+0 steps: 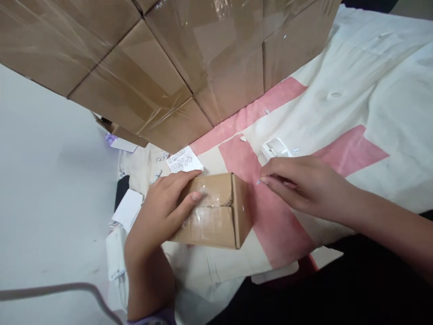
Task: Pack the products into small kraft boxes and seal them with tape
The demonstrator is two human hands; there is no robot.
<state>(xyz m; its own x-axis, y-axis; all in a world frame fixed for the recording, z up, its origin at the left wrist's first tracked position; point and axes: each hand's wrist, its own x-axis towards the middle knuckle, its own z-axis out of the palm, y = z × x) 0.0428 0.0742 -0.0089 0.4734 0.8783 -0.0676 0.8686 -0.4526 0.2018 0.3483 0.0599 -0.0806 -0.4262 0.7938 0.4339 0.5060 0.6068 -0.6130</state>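
A small brown cardboard box (209, 225) with clear tape along its top lies on the cloth in front of me. My left hand (169, 203) rests on its left part, fingers over the far edge and thumb on top. To the right of the box, my right hand (297, 185) is closed in a pinch. A tiny pale bluish tip (259, 182) shows at the fingertips; what it belongs to is too small to tell. Just beyond this hand lies a white roundish object (275, 148), partly covered by the fingers.
Large stacked cartons (223, 58) in clear wrap stand at the back. A paper with printed shapes (186, 159) lies beyond the small box. At left are a white paper (128, 207) and a white power-strip-like object (116, 253). Pink-and-white cloth (280, 239) covers the surface.
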